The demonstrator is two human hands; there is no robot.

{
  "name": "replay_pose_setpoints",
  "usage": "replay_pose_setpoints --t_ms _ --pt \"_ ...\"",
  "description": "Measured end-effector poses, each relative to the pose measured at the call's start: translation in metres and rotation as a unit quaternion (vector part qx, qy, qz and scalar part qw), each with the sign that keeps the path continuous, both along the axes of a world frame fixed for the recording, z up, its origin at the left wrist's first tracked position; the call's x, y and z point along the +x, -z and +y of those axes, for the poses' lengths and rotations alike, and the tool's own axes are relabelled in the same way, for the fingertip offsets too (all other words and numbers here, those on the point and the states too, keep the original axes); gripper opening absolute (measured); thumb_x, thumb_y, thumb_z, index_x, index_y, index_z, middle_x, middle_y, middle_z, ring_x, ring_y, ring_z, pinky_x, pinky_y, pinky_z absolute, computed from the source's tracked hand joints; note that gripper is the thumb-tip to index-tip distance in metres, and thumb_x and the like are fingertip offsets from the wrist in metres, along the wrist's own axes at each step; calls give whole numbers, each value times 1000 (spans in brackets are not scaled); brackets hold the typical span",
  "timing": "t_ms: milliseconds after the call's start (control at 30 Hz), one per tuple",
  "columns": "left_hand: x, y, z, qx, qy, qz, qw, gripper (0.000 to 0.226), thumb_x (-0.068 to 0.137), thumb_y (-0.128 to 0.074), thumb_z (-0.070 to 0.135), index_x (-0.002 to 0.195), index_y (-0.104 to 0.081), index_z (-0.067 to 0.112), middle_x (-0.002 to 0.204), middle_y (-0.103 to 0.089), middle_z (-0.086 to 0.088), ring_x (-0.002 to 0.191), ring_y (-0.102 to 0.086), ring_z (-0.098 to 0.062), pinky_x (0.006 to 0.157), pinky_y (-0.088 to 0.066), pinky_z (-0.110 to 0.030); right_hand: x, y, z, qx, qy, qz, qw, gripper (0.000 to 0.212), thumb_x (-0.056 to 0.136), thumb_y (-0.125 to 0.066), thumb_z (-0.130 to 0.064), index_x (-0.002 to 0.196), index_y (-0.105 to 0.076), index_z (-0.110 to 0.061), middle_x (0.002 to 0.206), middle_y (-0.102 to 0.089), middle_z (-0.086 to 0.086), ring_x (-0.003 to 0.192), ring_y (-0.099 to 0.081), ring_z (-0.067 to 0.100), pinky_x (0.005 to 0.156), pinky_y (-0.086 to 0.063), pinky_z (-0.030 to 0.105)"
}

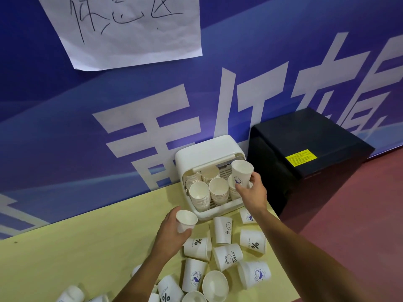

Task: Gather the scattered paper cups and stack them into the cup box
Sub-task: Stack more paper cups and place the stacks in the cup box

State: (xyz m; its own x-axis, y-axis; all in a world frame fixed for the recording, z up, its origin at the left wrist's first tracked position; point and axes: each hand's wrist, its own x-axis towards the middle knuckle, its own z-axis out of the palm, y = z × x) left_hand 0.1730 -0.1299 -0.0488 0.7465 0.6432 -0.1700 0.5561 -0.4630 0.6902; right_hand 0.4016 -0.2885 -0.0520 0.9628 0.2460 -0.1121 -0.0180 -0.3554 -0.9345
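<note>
Paper cups, cropped: loose cups (pixel 227 256) lie scattered on the yellow tabletop (pixel 76 247). Those along the lower frame edge are cut off, and the left forearm covers parts of several.
Cup box interior: the white cup box (pixel 209 149) stands open at the tabletop's far edge, against the blue banner (pixel 65 105). Stacks (pixel 199 196) of nested cups fill it. The rear stacks sit under the raised lid and are hard to count, and the rightmost stack is partly hidden behind the right hand (pixel 253 192).
Yellow label (pixel 301 157): on the black cabinet (pixel 305 131) beside the box; print too small to read.
Paper sheet (pixel 130 29): handwritten, taped to the banner, top cut off.
Left hand (pixel 172 232): fingers curled round one plain cup (pixel 186 221), mouth up and tilted, just in front of the box and above the scattered ones.
Right hand: thumb and fingers grip a printed cup (pixel 241 173) by its lower part, mouth up and tilted, over the box's right side. Whether its base touches the stack below cannot be told.
</note>
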Motion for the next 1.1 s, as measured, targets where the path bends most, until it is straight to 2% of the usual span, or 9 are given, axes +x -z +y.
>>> replay_pose_setpoints --t_ms 167,267,333,467,567,667,767,933,1100 --pt "4 6 2 -12 -9 -5 1000 77 76 -79 25 142 -38 26 137 -48 8 123 -47 -13 101 -39 -25 17 15 8 -45 -15 -26 999 64 79 -83 -27 133 -50 -27 124 -64 -2 116 -58 19 94 -52 41" --pt "9 10 2 -26 -13 -10 1000 76 76 -79 27 140 -39 27 132 -49 12 120 -49 -12 98 -40 -24 23 27 11 -75 -22 -32 996 61 78 -81 -32 130 -49 -31 123 -63 -4 125 -49 22 107 -43 50" --pt "12 13 1 -35 -19 -7 999 80 74 -80 30 142 -37 28 132 -50 12 120 -49 -13 100 -43 -29 25 33 12 -86 -35 -37 995 64 77 -81 -33 131 -48 -32 126 -63 -4 129 -47 25 115 -35 48" --pt "18 19 0 -57 -25 -13 998 81 72 -83 30 139 -38 30 128 -52 11 117 -52 -15 98 -46 -33 21 29 8 -81 -41 -44 995 74 75 -81 -40 139 -46 -30 133 -60 -3 128 -49 23 109 -42 47" --pt "24 18 -2 -69 -30 -22 997 79 71 -84 28 137 -40 26 125 -55 8 114 -55 -16 95 -48 -32 12 27 2 -43 -42 -62 996 71 74 -78 -45 136 -46 -37 130 -61 -7 122 -56 16 101 -50 45" --pt "31 13 -6 -80 -38 -42 995 74 74 -82 25 136 -41 25 122 -57 8 110 -56 -15 88 -46 -25 -8 28 -2 -39 -63 -74 995 66 81 -75 -40 140 -48 -29 138 -57 -4 128 -52 15 106 -46 39" --pt "40 5 -8 -92 -42 -66 993 71 74 -82 26 133 -43 29 120 -59 10 108 -59 -12 86 -47 -23 -30 26 -5 -49 -133 -74 987 58 84 -74 -34 137 -53 -25 135 -59 -8 125 -52 9 106 -45 32" --pt "52 -5 -10 -106 -33 -90 990 77 74 -81 31 139 -39 31 130 -57 9 115 -58 -13 99 -49 -37 -54 28 -2 -66 -273 -48 959 68 73 -78 -47 135 -53 -34 128 -60 -22 117 -53 -6 103 -45 24" --pt "58 -13 -19 -124 -21 -95 987 76 77 -80 24 139 -37 31 122 -54 11 108 -57 -9 84 -46 -18 -59 17 4 -38 -306 -38 951 62 71 -83 -41 125 -54 -40 112 -66 -24 108 -58 -8 95 -48 21"
